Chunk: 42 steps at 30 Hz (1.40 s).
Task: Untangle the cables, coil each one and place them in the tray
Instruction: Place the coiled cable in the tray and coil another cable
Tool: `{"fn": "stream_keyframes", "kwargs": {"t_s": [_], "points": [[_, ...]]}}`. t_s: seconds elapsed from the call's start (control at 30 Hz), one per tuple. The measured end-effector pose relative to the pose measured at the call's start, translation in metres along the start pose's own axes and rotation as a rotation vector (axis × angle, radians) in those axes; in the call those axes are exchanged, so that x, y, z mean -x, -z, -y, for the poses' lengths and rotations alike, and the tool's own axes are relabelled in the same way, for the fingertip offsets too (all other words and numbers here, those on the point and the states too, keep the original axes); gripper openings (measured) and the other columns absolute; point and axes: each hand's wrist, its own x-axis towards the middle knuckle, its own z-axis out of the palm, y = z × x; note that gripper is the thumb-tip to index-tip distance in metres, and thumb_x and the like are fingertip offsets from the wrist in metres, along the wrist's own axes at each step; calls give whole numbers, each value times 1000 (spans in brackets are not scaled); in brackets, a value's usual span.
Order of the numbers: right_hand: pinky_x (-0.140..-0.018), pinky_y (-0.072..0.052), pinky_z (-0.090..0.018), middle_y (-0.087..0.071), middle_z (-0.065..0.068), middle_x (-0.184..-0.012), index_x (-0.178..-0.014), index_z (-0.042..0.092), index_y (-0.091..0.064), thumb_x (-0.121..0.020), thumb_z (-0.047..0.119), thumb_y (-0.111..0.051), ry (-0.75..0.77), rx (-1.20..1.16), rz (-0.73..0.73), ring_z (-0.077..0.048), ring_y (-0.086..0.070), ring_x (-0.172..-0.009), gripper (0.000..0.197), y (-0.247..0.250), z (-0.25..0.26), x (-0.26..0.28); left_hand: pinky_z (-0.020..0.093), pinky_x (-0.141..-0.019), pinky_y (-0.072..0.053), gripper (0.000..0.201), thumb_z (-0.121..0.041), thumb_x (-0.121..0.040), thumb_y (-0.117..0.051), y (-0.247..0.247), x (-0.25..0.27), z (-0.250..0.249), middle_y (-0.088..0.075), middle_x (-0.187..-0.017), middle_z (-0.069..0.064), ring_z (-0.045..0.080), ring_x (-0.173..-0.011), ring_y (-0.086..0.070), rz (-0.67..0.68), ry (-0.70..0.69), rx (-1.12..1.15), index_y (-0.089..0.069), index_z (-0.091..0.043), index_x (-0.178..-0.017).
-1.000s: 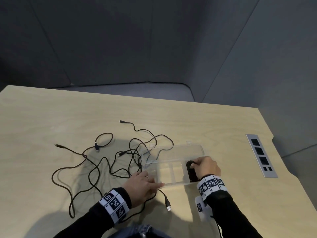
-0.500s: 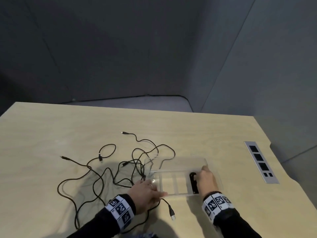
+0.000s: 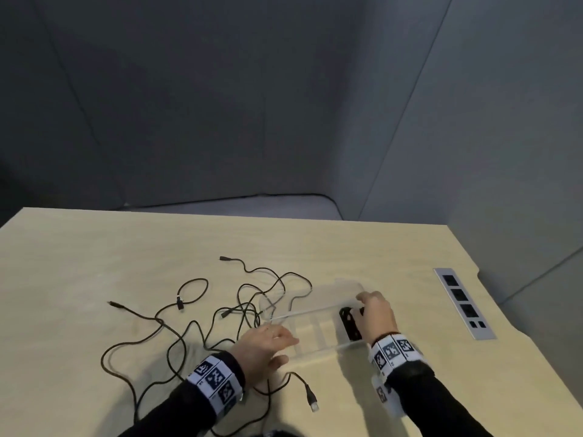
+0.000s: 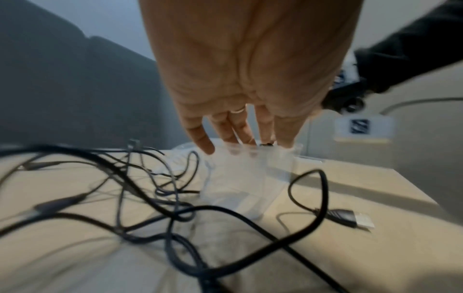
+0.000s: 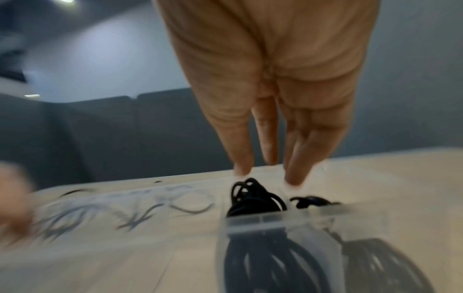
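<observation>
A clear compartmented tray (image 3: 315, 350) lies on the wooden table, seen through its near wall (image 5: 260, 220) in the right wrist view. Its right compartment holds a coiled black cable (image 3: 348, 323) (image 5: 250, 198). My right hand (image 3: 375, 312) (image 5: 270, 154) hovers over that coil with straight fingers reaching toward the tray's far edge. My left hand (image 3: 271, 342) (image 4: 240, 134) rests straight fingers on the tray's left end (image 4: 238, 174). Several black cables (image 3: 189, 323) (image 4: 150, 198) lie tangled on the table left of the tray.
A loose USB plug (image 3: 310, 402) (image 4: 350, 218) lies near the table's front edge, its cable running under my left wrist. A metal socket strip (image 3: 462, 302) is set into the table at the right. Grey padded walls stand behind.
My right hand has lifted off the coil and stretched its fingers toward the tray's far edge. The left hand stays on the tray's left end. The head view has tilted upward.
</observation>
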Motion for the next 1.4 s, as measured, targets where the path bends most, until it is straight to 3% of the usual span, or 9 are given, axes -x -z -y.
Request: {"fn": "stream_keyframes", "kwargs": {"t_s": [0.13, 0.27, 0.37, 0.5, 0.63, 0.8, 1.13, 1.27, 1.4], "points": [[-117, -11, -46, -8, 9, -156, -143, 38, -27, -94, 54, -37, 386, 165, 229, -18, -6, -144, 53, -40, -8, 49, 31, -95, -46, 33, -29, -89, -47, 12, 26, 16, -59, -119, -10, 9, -110, -52, -165, 128, 134, -60, -29, -119], [-101, -38, -49, -49, 7, -140, -128, 42, -48, -95, 58, -4, 343, 358, 253, -22, -31, -136, 57, -50, -35, 49, 23, -101, -39, 29, -28, -94, -49, 20, 56, 25, -53, -120, -18, 1, -113, -47, -79, 277, 162, -58, -32, -121], [-111, -23, -51, -30, 9, -152, -129, 37, -50, -76, 70, 22, 286, 412, 219, -16, -9, -144, 95, -40, -53, 32, 16, -99, -34, 29, -31, -94, -49, 19, 72, 25, -50, -121, -20, 0, -114, -46, 52, 327, 174, -57, -34, -122], [-113, -8, -58, -10, 7, -158, -144, 31, -30, -93, 53, -26, 140, 382, 229, -19, -3, -146, 55, -20, -55, 20, 28, -105, -35, 36, -38, -89, -53, 12, 79, 30, -49, -127, -20, 1, -118, -42, 200, 338, 109, -53, -41, -125], [-99, -42, -53, -60, 3, -124, -118, 29, -62, -85, 43, -36, 454, 92, -47, -19, -52, -118, 45, -24, -18, 38, 15, -91, -41, 40, -18, -87, -59, 6, 74, 32, -49, -119, -17, -2, -98, -49, 150, 358, 203, -56, -35, -123], [-99, -39, -23, -60, 14, -118, -116, 24, -65, -83, 48, -61, 652, -126, 722, -4, -54, -108, 41, -51, 45, 68, 6, -79, -39, 24, -11, -88, -59, 8, 61, 26, -54, -95, -17, -13, -80, -44, -52, 329, 248, -68, -23, -107], [-93, -45, -38, -53, 8, -104, -91, 21, -71, -80, 45, -64, 660, 46, 875, -15, -54, -101, 28, -54, 51, 62, 25, -84, -52, 24, 2, -82, -63, 17, 42, 22, -68, -95, -6, 3, -88, -61, -446, 401, 299, -72, -16, -96], [-78, -38, -9, -54, 19, -87, -97, 15, -71, -91, 28, -57, 517, -339, 766, 7, -52, -82, 19, -29, 63, 52, 28, -107, -36, 61, -4, -73, -57, 26, 41, 12, -49, -131, -5, 10, -123, -44, -90, 276, 130, -50, -22, -131], [-70, -46, -16, -70, 4, -90, -85, 18, -67, -97, 19, -48, 276, -843, 645, 6, -62, -79, 23, -12, 78, 39, 27, -92, -48, 63, -15, -79, -53, 28, 28, -15, -63, -105, -19, 4, -103, -61, 97, 286, 520, -28, -29, -135]]}}
